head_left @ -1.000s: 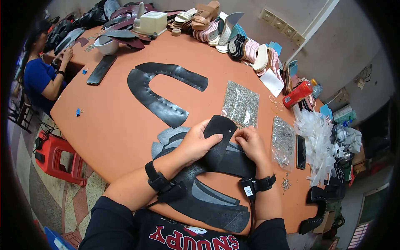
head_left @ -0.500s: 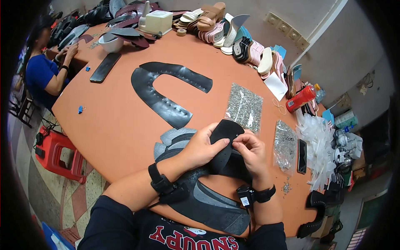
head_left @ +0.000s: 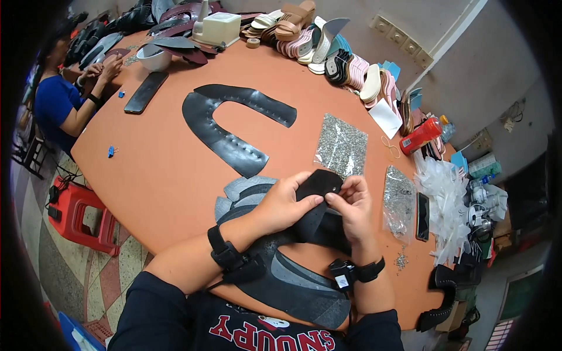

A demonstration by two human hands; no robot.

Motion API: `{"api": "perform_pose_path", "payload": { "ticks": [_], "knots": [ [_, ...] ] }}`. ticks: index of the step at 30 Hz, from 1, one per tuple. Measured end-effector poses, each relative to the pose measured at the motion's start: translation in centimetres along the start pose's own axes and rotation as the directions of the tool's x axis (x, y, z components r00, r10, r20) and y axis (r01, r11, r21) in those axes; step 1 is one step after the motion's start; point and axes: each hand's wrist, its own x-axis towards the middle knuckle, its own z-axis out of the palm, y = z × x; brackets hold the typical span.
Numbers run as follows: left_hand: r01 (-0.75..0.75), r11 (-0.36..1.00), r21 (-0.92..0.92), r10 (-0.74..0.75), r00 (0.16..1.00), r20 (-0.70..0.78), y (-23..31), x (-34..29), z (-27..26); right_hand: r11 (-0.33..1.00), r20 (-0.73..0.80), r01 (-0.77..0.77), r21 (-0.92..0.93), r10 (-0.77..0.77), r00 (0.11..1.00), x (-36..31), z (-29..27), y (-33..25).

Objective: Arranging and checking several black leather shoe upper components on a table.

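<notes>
Nearest me, below the hands, lies a pile of dark shoe pieces [head_left: 298, 298], at the edge of the surface [head_left: 152, 175]. Just beyond it I see the black strip [head_left: 319, 184] raised between both hands, its far end tipped up; its long axis seems to run away from the body, though the lower part merges with the dark pieces.

The left hand [head_left: 284, 205] is closed on the strip's left side, thumb across the face, its other fingers largely hidden. The right hand [head_left: 351, 205] is pinched at the right edge, thumb on the near face; I can't tell whether anything small sits in that pinch. A shiny dot [head_left: 334, 189] shows near that edge, just off the right thumb, so the right hand is nearer to it.

To the right are loose studs [head_left: 401, 260] and a clear bag [head_left: 398, 202]; another bag [head_left: 341, 143] lies straight beyond the hands. Farther left, a studded curved piece [head_left: 216, 131] opens rightward.
</notes>
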Motion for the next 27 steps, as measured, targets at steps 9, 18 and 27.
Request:
{"api": "perform_pose_path", "payload": {
  "ticks": [9,18,27],
  "knots": [
    [-0.056,0.983,-0.175,0.016,0.975,-0.222,1.4,-0.1,0.4,0.666,-0.011,-0.082,-0.742,0.109,0.994,3.9,-5.9,1.3],
    [-0.03,0.997,0.074,0.037,0.994,-0.107,0.7,0.2,-0.2,0.352,0.192,0.207,-0.913,-0.077,0.978,4.3,-6.3,3.7],
    [-0.14,0.983,0.121,0.145,0.989,-0.04,1.7,-0.4,-0.2,0.997,0.01,-0.037,-0.07,0.038,0.999,0.9,-3.1,-1.9]
  ]
}}
